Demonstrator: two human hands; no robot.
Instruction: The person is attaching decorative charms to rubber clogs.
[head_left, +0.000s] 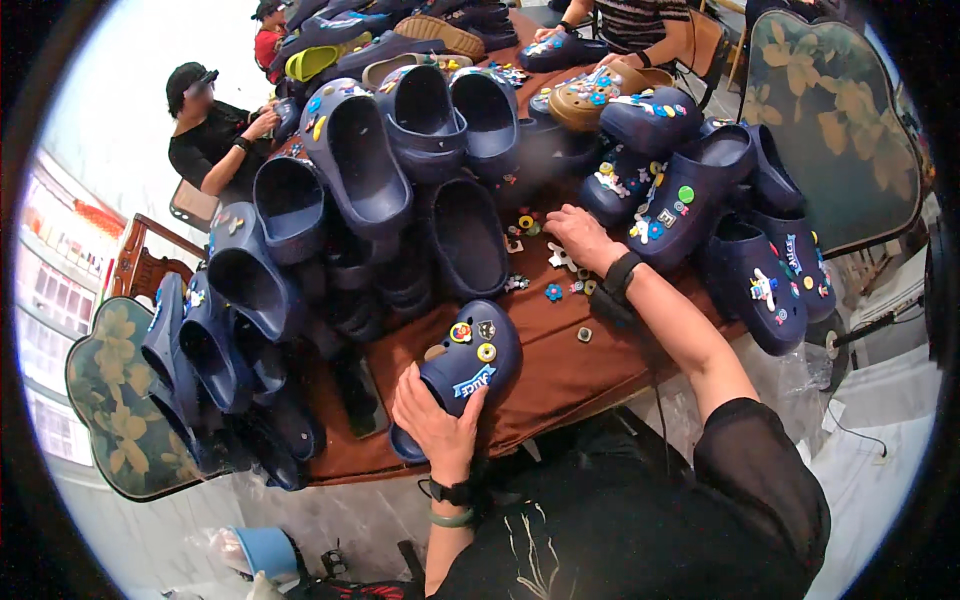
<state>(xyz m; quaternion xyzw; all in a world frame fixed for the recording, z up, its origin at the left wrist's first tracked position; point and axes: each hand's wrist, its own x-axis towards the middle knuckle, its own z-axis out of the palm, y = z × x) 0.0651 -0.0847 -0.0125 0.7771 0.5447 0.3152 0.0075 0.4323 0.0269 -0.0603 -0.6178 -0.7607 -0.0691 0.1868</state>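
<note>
A navy clog (500, 350) lies near the table's front edge, its toe pointing away. Several charms sit on its upper, among them a blue lettered one (474, 381), a round yellow one and a dark shield-shaped one. My left hand (437, 425) is closed around the clog's heel end, thumb on its side. Farther off to the right, my right hand (585, 238) is over loose shoe charms (528, 223), its fingers bent and drawn together; whatever is at the fingertips cannot be made out. A white charm (561, 257) and a blue flower charm (553, 292) lie beside it.
Stacked navy clogs (360, 170) crowd the table's left and back. Decorated clogs (690, 195) stand on the right, some over the edge. A dark phone-like slab (360, 393) lies on the brown tablecloth (560, 385). Chairs flank the table; people work across it. A blue bucket (266, 553) stands below.
</note>
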